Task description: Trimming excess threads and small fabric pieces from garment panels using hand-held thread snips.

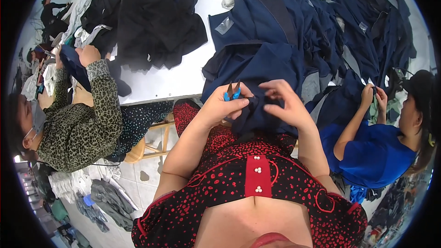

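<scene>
A pair of thread snips (232,93) with blue handles and dark blades sits in my left hand (225,105), blades pointing away from me. My left thumb and forefinger come together beside a navy garment (252,71); whether they also pinch its cloth is hard to see. Just to the right, over the same garment, is my right hand (289,105), its fingers bent and apart with nothing seen between them. Part of the garment hangs over the table's near edge onto my lap.
A pile of black garments (158,23) lies on the white table (161,85) at the far left. More navy garments (280,9) are heaped straight ahead. Two co-workers handle dark cloth: one in a leopard-print top (82,133), another in a blue shirt (372,149).
</scene>
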